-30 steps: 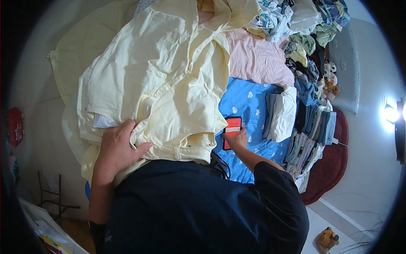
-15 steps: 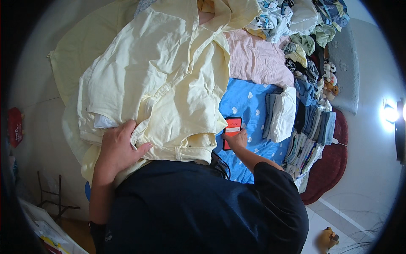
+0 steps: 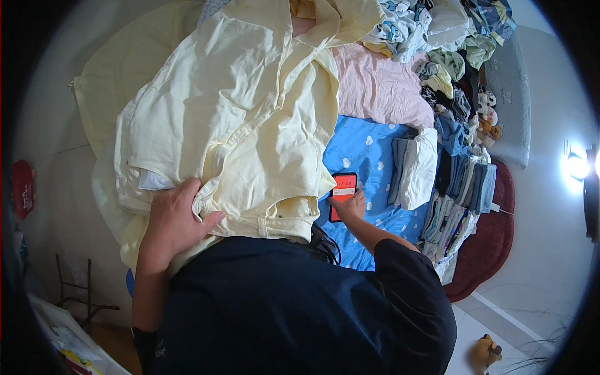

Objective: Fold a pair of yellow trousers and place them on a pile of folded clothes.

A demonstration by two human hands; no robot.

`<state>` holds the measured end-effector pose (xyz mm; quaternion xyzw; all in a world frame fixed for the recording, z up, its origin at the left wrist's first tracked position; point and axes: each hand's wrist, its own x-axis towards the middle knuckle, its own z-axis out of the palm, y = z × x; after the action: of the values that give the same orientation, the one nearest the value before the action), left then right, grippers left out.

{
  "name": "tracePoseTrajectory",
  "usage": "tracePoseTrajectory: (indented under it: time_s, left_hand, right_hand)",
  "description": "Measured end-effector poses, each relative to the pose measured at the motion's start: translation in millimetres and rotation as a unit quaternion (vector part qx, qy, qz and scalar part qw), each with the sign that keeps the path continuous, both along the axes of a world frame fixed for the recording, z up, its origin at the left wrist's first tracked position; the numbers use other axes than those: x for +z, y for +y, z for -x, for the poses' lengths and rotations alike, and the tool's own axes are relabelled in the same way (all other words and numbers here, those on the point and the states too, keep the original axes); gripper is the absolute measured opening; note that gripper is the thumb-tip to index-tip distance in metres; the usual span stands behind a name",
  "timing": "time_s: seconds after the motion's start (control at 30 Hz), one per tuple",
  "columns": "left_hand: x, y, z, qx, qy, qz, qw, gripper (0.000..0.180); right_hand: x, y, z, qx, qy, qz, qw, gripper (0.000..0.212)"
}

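Spread across the bed in front of me are pale yellow trousers, waistband toward me and a white pocket lining showing at the left. My left hand closes on the waistband's left part, with its thumb over the cloth and some fingertips hidden in the folds. To the right, a phone with a lit red screen lies on the blue sheet patterned with white hearts. My right hand spans the phone from above, thumb at one edge and fingers at the other.
Beyond the phone lie a pink cloth and a folded white garment. Folded clothes line the right side, with a dark red cushion behind them. Heaped clothes fill the far right. Dark cables lie by my waist.
Almost nothing differs. Both hands keep their places on the trousers and the phone, and the phone has not moved.
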<state>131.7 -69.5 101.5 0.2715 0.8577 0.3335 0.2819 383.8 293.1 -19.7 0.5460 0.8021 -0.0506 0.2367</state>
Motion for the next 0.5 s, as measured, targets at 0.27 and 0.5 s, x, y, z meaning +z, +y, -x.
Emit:
tracePoseTrajectory:
  time_s: [0.27,0.5]
  left_hand:
    - [2.3,0.5,0.5,-0.003,-0.001,0.008,1.0,0.044]
    - [-0.3,0.7,0.0,-0.005,-0.004,0.001,1.0,0.043]
  right_hand:
    - [0.2,-1.6,-1.4,0.004,0.01,0.001,1.0,0.1]
    - [-4.7,1.1,-6.5,-0.004,0.032,0.011,0.999,0.098]
